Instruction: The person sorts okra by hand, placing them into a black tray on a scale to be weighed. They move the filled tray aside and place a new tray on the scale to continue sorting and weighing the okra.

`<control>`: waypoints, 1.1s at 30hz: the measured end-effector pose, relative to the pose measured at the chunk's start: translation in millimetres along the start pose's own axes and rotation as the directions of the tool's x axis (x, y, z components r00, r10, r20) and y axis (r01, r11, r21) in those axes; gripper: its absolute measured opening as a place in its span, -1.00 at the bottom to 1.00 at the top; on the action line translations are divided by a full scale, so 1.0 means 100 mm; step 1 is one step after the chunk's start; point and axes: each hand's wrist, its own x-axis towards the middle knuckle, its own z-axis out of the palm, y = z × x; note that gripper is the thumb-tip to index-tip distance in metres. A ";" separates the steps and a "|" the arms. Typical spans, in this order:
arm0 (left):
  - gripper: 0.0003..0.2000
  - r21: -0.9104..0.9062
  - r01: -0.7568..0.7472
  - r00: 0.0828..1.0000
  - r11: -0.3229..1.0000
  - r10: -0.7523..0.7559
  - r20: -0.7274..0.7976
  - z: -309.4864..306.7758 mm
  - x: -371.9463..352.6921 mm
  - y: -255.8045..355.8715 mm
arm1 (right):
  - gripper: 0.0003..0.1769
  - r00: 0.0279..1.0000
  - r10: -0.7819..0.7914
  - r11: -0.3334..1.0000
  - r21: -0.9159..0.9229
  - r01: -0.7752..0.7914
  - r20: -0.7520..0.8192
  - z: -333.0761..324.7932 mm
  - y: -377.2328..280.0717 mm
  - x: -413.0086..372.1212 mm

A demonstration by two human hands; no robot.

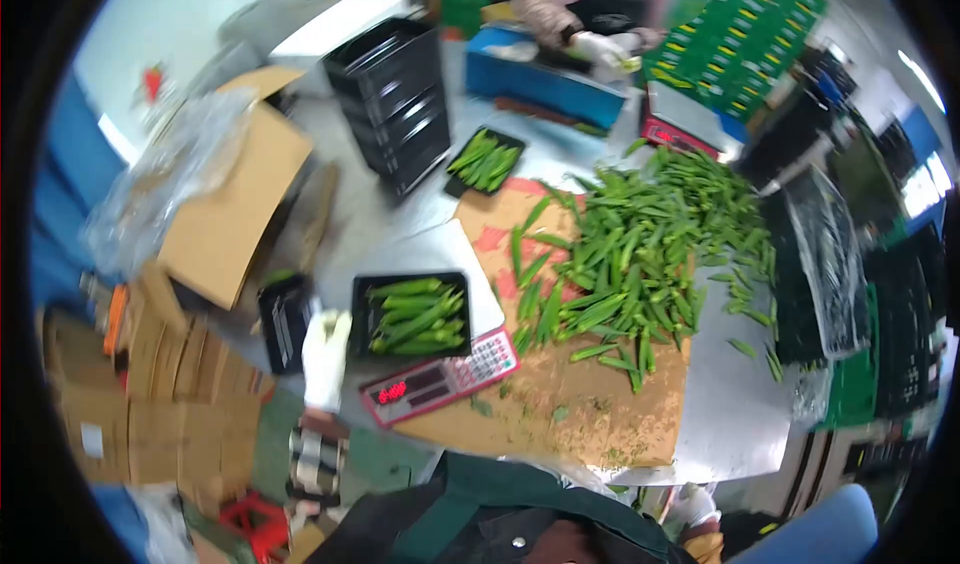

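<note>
My left hand (325, 359), in a white glove, is at the left side of the table. Its fingers are closed at the right edge of a narrow-looking black tray (284, 332). Just right of it, a black tray (467, 316) of okra pods (418, 316) sits on a digital scale with a red-framed keypad (440, 376) and lit red digits. My right hand (693, 507), also gloved, is low at the table's front edge, fingers curled; I cannot tell what they hold. A large heap of loose okra (650, 244) covers the right half of the cardboard sheet (620, 419).
Across the table a person (600, 14) with gloved hands works over a blue box (545, 84). A second okra tray (486, 162) lies near stacked black crates (392, 104). A cardboard box (235, 194) stands left; another scale (682, 124) is at the back right.
</note>
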 end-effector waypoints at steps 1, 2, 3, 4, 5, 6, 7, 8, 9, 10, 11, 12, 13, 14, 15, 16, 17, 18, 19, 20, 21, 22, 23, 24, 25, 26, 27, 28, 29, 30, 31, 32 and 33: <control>-0.75 0.029 0.010 0.996 1.000 -0.007 -0.092 -0.04 0.03 -0.01 | -0.41 0.976 -0.178 0.967 0.162 0.197 -0.124 0.05 -0.09 -0.06; -0.70 0.070 0.000 0.988 0.998 0.011 -0.154 -0.11 0.02 0.07 | -0.44 0.993 -0.024 0.850 0.521 0.082 -0.117 0.16 -0.13 0.01; -0.66 0.186 -0.047 0.968 0.981 0.090 -0.233 -0.19 0.00 0.12 | -0.45 0.988 -0.077 0.791 0.596 0.142 -0.134 0.28 -0.15 0.11; -0.62 0.395 -0.109 0.913 0.912 0.249 -0.323 -0.31 0.13 -0.17 | -0.46 0.981 -0.115 0.715 0.673 0.192 -0.158 0.40 -0.19 0.14; -0.60 0.442 -0.108 0.889 0.890 0.286 -0.358 -0.41 0.20 -0.40 | -0.48 0.993 -0.066 0.716 0.688 0.115 -0.097 0.24 -0.73 -0.09; -0.59 0.484 -0.123 0.867 0.867 0.331 -0.372 -0.52 0.28 -0.64 | -0.46 0.999 -0.024 0.760 0.650 -0.007 0.040 0.05 -1.08 -0.20; -0.58 0.487 -0.062 0.929 0.871 0.229 -0.291 -0.61 0.27 -0.75 | -0.47 0.996 -0.094 0.765 0.640 0.071 0.002 0.15 -1.13 -0.17; -0.57 0.496 -0.012 0.974 0.869 0.123 -0.192 -0.69 0.26 -0.88 | -0.47 0.988 -0.148 0.762 0.633 0.140 -0.040 0.34 -1.11 -0.13; -0.53 0.559 -0.067 0.992 0.826 0.114 -0.051 -0.77 0.30 -1.12 | -0.47 0.992 -0.123 0.702 0.703 0.109 -0.031 0.53 -1.08 -0.08; -0.49 0.592 0.003 0.999 0.806 0.017 -0.028 -0.66 0.12 -0.72 | -0.47 0.995 -0.095 0.634 0.769 0.079 -0.025 0.72 -1.00 -0.04; -0.50 0.606 0.001 1.000 0.795 -0.016 0.019 -0.62 0.05 -0.55 | -0.46 0.994 -0.104 0.640 0.762 0.093 -0.034 0.80 -0.96 -0.04; -0.50 0.623 0.000 0.997 0.782 -0.051 0.064 -0.56 0.01 -0.47 | -0.46 0.993 -0.114 0.648 0.754 0.106 -0.042 0.84 -0.96 -0.04; -0.50 0.694 -0.003 0.998 0.720 -0.037 0.043 -0.49 0.00 -0.49 | -0.46 0.996 -0.066 0.647 0.757 0.084 -0.054 0.89 -0.96 -0.07; -0.49 0.758 -0.003 1.000 0.652 -0.017 0.018 -0.46 0.01 -0.55 | -0.46 0.998 -0.021 0.648 0.759 0.063 -0.065 0.91 -0.97 -0.11; -0.47 0.785 -0.019 1.000 0.620 0.023 0.006 -0.42 0.02 -0.47 | -0.47 0.997 -0.020 0.715 0.695 0.067 -0.076 0.80 -1.06 -0.21; -0.49 0.708 0.076 0.992 0.702 -0.125 0.017 -0.42 0.01 -0.37 | -0.48 0.994 -0.003 0.772 0.632 0.069 -0.105 0.81 -1.08 -0.25; -0.55 0.669 0.032 0.999 0.743 -0.049 0.006 -0.44 0.14 -0.66 | -0.48 0.993 0.011 0.756 0.651 0.069 -0.117 0.85 -1.10 -0.30; -0.61 0.625 -0.009 1.000 0.781 0.022 -0.012 -0.55 0.28 -1.02 | -0.48 0.991 0.021 0.742 0.666 0.072 -0.130 0.89 -1.10 -0.34; -0.66 0.517 0.022 0.999 0.856 -0.042 0.026 -0.64 0.36 -1.11 | -0.46 0.988 0.033 0.722 0.687 0.079 -0.148 0.95 -1.10 -0.38; -0.71 0.403 0.067 0.992 0.913 -0.104 0.071 -0.67 0.42 -1.15 | -0.44 0.986 0.052 0.709 0.701 0.076 -0.160 1.00 -1.12 -0.42; -0.76 0.367 0.082 0.993 0.927 -0.108 0.052 -0.68 0.42 -1.10 | -0.44 0.988 0.062 0.720 0.692 0.055 -0.142 1.04 -1.14 -0.44; -0.84 0.140 0.174 0.984 0.975 -0.176 -0.004 -0.66 0.41 -1.07 | -0.44 0.990 0.069 0.731 0.681 0.036 -0.125 1.09 -1.14 -0.45; -0.88 0.134 0.189 0.982 0.973 -0.189 -0.014 -0.67 0.42 -1.03 | -0.44 0.990 0.064 0.705 0.708 0.043 -0.124 1.12 -1.14 -0.46; -0.92 0.130 0.204 0.979 0.970 -0.202 -0.026 -0.70 0.42 -1.00 | -0.45 0.991 0.058 0.678 0.733 0.050 -0.122 1.14 -1.17 -0.46; -0.93 0.122 0.186 0.982 0.975 -0.181 -0.047 -0.73 0.41 -0.99 | -0.46 0.992 0.050 0.649 0.758 0.059 -0.120 1.15 -1.20 -0.44; -0.93 0.165 0.174 0.984 0.971 -0.167 -0.057 -0.75 0.38 -0.97 | -0.46 0.993 0.041 0.642 0.765 0.059 -0.111 1.14 -1.21 -0.43; -0.92 0.207 0.162 0.986 0.965 -0.152 -0.068 -0.79 0.36 -0.98 | -0.47 0.994 0.030 0.634 0.771 0.061 -0.104 1.14 -1.20 -0.39; -0.92 0.249 0.151 0.988 0.957 -0.135 -0.080 -0.82 0.35 -0.99 | -0.48 0.995 0.018 0.626 0.777 0.064 -0.096 1.15 -1.18 -0.35; -0.90 0.265 0.199 0.980 0.943 -0.189 -0.063 -0.86 0.35 -1.00 | -0.48 0.995 0.019 0.590 0.805 0.066 -0.096 1.16 -1.19 -0.31; -0.90 0.243 0.115 0.993 0.963 -0.104 -0.057 -0.92 0.40 -1.20 | -0.48 0.994 0.021 0.594 0.801 0.073 -0.107 1.16 -1.20 -0.30; -0.89 0.259 0.125 0.992 0.958 -0.120 -0.036 -0.93 0.41 -1.18 | -0.48 0.993 0.023 0.599 0.796 0.081 -0.118 1.15 -1.20 -0.29; -0.89 0.274 0.137 0.990 0.952 -0.137 -0.018 -0.94 0.40 -1.17 | -0.49 0.991 0.022 0.607 0.790 0.090 -0.129 1.13 -1.20 -0.26; -0.89 0.249 0.134 0.991 0.959 -0.137 -0.007 -0.95 0.39 -1.18 | -0.54 0.995 0.021 0.626 0.777 0.062 -0.097 1.02 -1.27 -0.32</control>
